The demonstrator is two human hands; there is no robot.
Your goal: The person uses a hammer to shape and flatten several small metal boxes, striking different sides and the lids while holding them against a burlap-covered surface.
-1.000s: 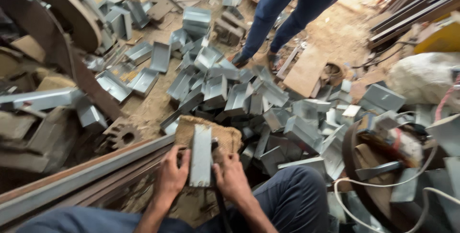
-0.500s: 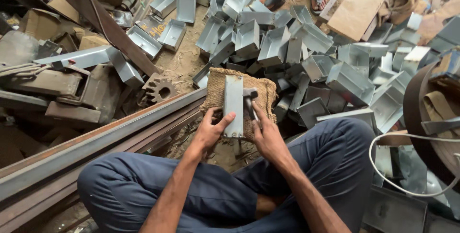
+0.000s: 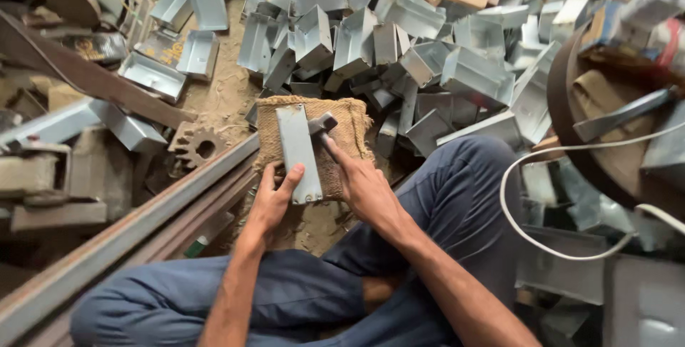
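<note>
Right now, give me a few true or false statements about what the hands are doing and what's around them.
1. The left hand holds a metal strip on a burlap pad. True.
2. The right hand is empty. False: it grips a hammer.
3. Metal boxes are piled beyond the pad. True.
4. A gear lies right of the pad. False: it lies to its left, by the rail.

Hammer point(image 3: 322, 126) handle hidden inside the right hand point(image 3: 367, 190).
</note>
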